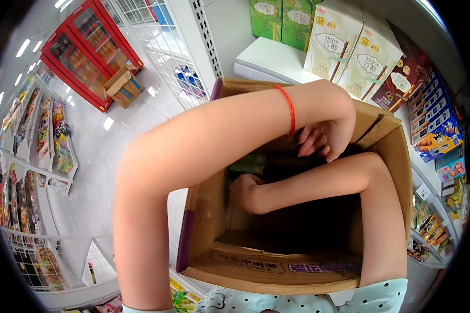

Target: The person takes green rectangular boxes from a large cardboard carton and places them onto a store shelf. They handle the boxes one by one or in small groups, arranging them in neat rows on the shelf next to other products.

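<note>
A deep brown cardboard carton (278, 279) stands open before me, its inside largely in shadow. My left hand (319, 139), on the arm with a red braided cord bracelet (289, 111), hangs bent over the carton's far right part, its fingers loosely curled and nothing visible in them. Crossing beneath it, my right arm reaches to the carton's left side. There my right hand (247, 192) is beside small green boxes (248, 164); its fingers are hidden, so a hold on them cannot be confirmed.
Beyond the carton, a white shelf (272, 58) bears green, cream (333, 43) and dark red biscuit-stick boxes, with blue snack boxes (434, 117) at right. Wire mesh (160, 43) rises at left. Farther off are a red drinks cooler (90, 51), another carton (124, 88) and snack racks (39, 129).
</note>
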### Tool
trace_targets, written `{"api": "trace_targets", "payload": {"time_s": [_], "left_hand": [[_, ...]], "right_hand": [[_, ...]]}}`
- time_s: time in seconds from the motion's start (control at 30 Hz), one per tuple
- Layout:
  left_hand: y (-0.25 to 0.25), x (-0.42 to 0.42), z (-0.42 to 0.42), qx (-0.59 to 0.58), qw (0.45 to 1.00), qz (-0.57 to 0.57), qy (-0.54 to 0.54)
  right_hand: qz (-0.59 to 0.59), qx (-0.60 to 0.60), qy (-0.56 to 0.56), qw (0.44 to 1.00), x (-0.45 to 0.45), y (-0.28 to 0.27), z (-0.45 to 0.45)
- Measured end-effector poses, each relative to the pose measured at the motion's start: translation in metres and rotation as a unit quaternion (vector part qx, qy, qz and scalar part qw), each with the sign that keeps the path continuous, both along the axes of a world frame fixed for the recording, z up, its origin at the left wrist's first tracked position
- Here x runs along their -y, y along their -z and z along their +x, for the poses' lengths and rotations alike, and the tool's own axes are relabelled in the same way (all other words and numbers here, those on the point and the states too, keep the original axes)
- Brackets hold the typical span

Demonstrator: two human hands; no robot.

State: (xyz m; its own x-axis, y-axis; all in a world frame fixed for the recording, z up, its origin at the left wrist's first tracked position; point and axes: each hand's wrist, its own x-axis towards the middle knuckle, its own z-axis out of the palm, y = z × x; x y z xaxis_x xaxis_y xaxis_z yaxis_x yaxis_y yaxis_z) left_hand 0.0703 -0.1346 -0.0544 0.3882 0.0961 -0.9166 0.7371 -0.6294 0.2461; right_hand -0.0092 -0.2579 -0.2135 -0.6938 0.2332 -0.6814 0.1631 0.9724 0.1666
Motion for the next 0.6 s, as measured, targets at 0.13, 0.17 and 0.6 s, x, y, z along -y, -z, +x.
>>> {"api": "trace_targets", "payload": {"time_s": [0.13,0.17,0.6], "left_hand": [[-0.001,0.000,0.000,-0.003,1.000,0.016,0.006],[-0.002,0.000,-0.001,-0.001,1.000,0.017,0.005],[0.000,0.002,0.000,0.018,1.000,0.020,0.002]], "right_hand": [[-0.067,-0.075,0.052,0.994,-0.010,0.001,-0.004],[-0.080,-0.073,0.062,0.992,-0.012,0.002,-0.005],[-0.085,0.008,-0.218,0.972,0.012,-0.093,0.001]]}}
